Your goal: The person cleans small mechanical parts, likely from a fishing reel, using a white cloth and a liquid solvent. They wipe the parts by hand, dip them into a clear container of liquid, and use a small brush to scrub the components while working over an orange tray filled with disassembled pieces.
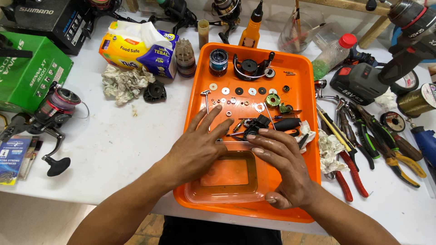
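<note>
Nearest me sat a clear plastic tub (229, 174) of brownish liquid at the near end of the orange tray (299, 61). My left hand (200, 145) lay flat over the tray, fingers spread wide, holding nothing. My right hand (281, 165) rested w/ fingers loosely open, tips touching a small black reel part (258, 125) just past the tub; no grip that I could see. Beyond lay washers (239, 90) in a row, then a spool (218, 61) & black rotor (249, 67) at the far end. Right of the tray on the bench (118, 136): pliers (363, 136).
</note>
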